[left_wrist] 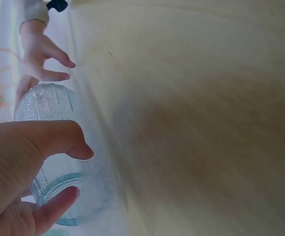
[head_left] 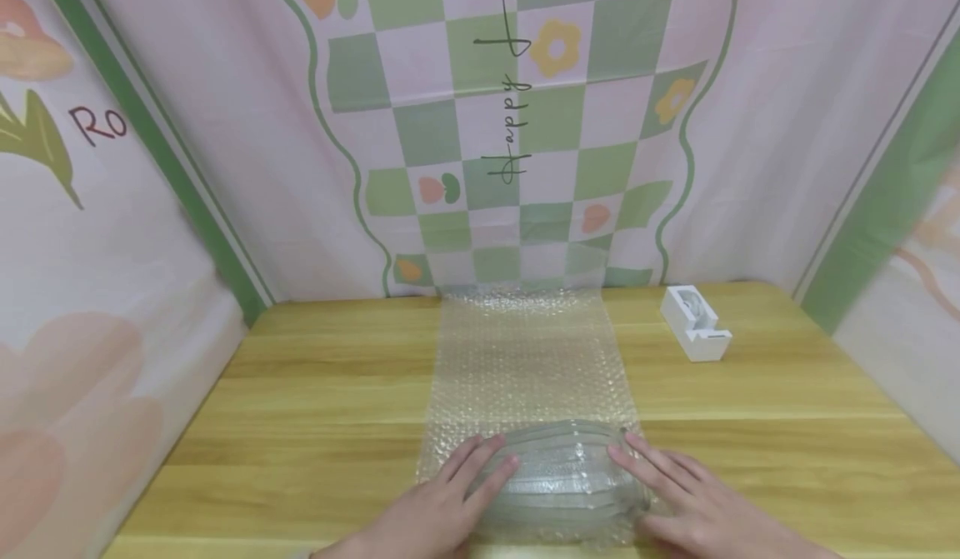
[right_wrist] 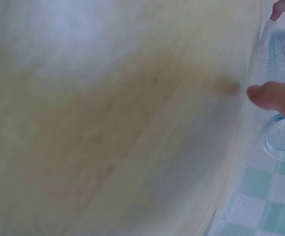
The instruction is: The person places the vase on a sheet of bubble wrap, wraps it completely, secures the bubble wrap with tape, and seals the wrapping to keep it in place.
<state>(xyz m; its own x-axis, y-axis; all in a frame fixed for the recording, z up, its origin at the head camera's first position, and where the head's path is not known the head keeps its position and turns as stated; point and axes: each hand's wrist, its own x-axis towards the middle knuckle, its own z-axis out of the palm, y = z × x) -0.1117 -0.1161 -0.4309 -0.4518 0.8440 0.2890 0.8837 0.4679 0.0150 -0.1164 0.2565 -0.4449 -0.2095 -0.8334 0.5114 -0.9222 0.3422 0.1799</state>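
Observation:
A clear ribbed glass vase lies on its side across the near end of a strip of bubble wrap. My left hand holds its left end, fingers spread over the top of the glass. At the other end, my right hand grips the vase with fingertips on top and the thumb low on the near side. The left wrist view shows the thumb and a finger bent about the glass. Only part of the right hand enters the right wrist view, beside the vase's round rim.
A white tape dispenser stands at the back right of the wooden table. The bubble wrap runs back to the table's far edge. Behind hangs a curtain with green checks and flowers; printed cloth also hangs at both sides.

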